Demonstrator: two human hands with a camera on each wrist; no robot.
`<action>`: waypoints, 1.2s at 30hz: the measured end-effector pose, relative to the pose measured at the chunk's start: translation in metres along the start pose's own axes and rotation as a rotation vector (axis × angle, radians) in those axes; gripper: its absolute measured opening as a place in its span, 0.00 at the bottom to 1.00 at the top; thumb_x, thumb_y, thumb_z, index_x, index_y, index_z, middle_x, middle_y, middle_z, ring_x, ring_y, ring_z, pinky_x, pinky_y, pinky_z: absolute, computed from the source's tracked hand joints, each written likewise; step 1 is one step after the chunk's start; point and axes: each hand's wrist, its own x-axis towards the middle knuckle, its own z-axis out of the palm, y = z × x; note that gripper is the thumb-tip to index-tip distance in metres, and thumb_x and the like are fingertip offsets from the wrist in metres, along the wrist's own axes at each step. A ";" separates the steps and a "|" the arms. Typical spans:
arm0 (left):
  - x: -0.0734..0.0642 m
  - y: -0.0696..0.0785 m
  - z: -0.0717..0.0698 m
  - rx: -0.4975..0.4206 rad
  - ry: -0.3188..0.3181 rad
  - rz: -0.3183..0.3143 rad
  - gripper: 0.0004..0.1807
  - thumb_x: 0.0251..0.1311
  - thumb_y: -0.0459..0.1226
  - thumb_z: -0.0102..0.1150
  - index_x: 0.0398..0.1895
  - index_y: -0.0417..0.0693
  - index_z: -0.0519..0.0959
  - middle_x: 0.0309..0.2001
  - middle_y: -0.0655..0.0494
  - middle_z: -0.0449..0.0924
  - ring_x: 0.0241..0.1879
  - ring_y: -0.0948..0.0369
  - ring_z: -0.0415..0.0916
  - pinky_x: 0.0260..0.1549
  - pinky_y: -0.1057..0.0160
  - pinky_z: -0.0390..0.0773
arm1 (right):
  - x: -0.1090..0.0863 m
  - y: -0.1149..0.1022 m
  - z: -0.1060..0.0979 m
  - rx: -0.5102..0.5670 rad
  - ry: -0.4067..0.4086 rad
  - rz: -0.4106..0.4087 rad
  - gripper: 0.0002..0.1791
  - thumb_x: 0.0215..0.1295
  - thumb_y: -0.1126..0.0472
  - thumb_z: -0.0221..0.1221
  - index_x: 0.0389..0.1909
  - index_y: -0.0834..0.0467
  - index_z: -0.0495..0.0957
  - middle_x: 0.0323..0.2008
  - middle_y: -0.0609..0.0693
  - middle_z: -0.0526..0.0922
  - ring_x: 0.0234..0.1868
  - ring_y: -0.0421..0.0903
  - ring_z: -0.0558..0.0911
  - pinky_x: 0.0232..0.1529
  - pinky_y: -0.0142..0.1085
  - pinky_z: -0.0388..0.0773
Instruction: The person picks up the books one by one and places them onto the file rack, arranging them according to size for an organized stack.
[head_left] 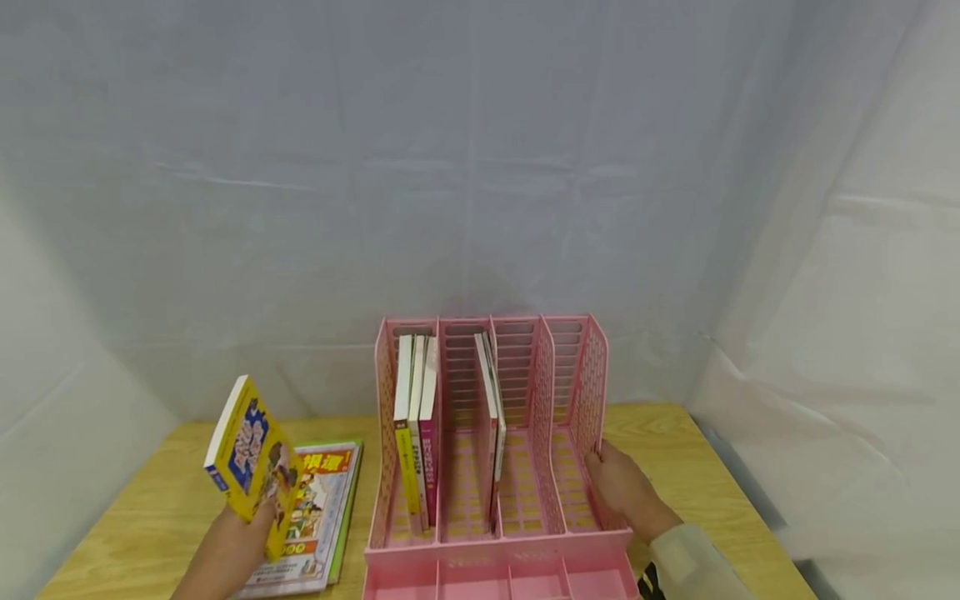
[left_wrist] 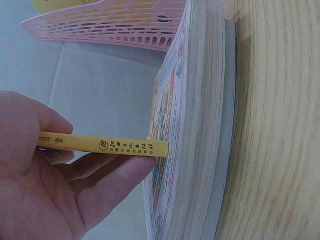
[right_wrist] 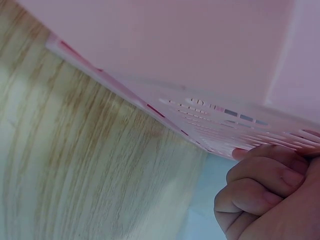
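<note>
My left hand (head_left: 232,546) holds a thin yellow book (head_left: 257,446) upright, thumb on one side and fingers on the other. In the left wrist view, the lower end of its yellow spine (left_wrist: 120,145) is right at the top cover of a stack of books (left_wrist: 200,120) lying flat. A pink desktop book rack (head_left: 498,554) with upright dividers stands at the centre. My right hand (head_left: 626,487) grips the front edge of its right side wall (head_left: 592,392), with curled fingers (right_wrist: 260,180) showing in the right wrist view.
Three books (head_left: 417,442) stand in the rack's leftmost slot. Thin books (head_left: 491,417) stand near its second divider. Small compartments (head_left: 472,587) line the rack's front. The wooden table (head_left: 697,467) ends at a pale sheet (head_left: 465,208) behind and at both sides.
</note>
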 end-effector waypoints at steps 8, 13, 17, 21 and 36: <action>0.001 0.001 -0.001 0.014 0.005 0.031 0.40 0.81 0.51 0.30 0.79 0.26 0.43 0.69 0.21 0.60 0.62 0.35 0.72 0.60 0.30 0.71 | 0.000 -0.001 0.000 -0.006 0.001 -0.004 0.29 0.84 0.52 0.37 0.74 0.66 0.65 0.54 0.65 0.83 0.49 0.56 0.82 0.64 0.65 0.70; 0.000 0.001 0.000 0.014 0.004 0.039 0.40 0.81 0.51 0.30 0.79 0.26 0.43 0.68 0.21 0.61 0.61 0.35 0.73 0.59 0.31 0.72 | -0.001 -0.001 0.000 0.014 -0.013 0.005 0.29 0.85 0.52 0.36 0.75 0.66 0.64 0.54 0.65 0.83 0.51 0.59 0.82 0.64 0.65 0.70; 0.000 0.000 0.001 0.024 0.011 0.041 0.40 0.81 0.51 0.30 0.79 0.26 0.43 0.68 0.21 0.62 0.60 0.37 0.74 0.59 0.31 0.73 | -0.002 -0.002 0.000 0.019 -0.013 -0.009 0.30 0.85 0.52 0.35 0.75 0.67 0.63 0.63 0.69 0.78 0.62 0.67 0.77 0.67 0.66 0.67; -0.001 0.002 0.003 0.055 0.019 0.041 0.40 0.81 0.52 0.28 0.79 0.27 0.43 0.72 0.21 0.56 0.65 0.30 0.68 0.61 0.28 0.69 | -0.002 -0.002 0.000 0.000 -0.015 -0.019 0.30 0.85 0.52 0.35 0.75 0.67 0.64 0.64 0.70 0.76 0.65 0.69 0.75 0.68 0.66 0.66; -0.001 0.001 0.003 0.069 0.032 0.022 0.38 0.82 0.50 0.28 0.79 0.25 0.44 0.71 0.20 0.57 0.65 0.31 0.67 0.63 0.27 0.65 | -0.001 -0.002 0.000 -0.045 -0.008 -0.039 0.29 0.85 0.54 0.36 0.73 0.68 0.65 0.61 0.70 0.79 0.63 0.69 0.77 0.67 0.65 0.68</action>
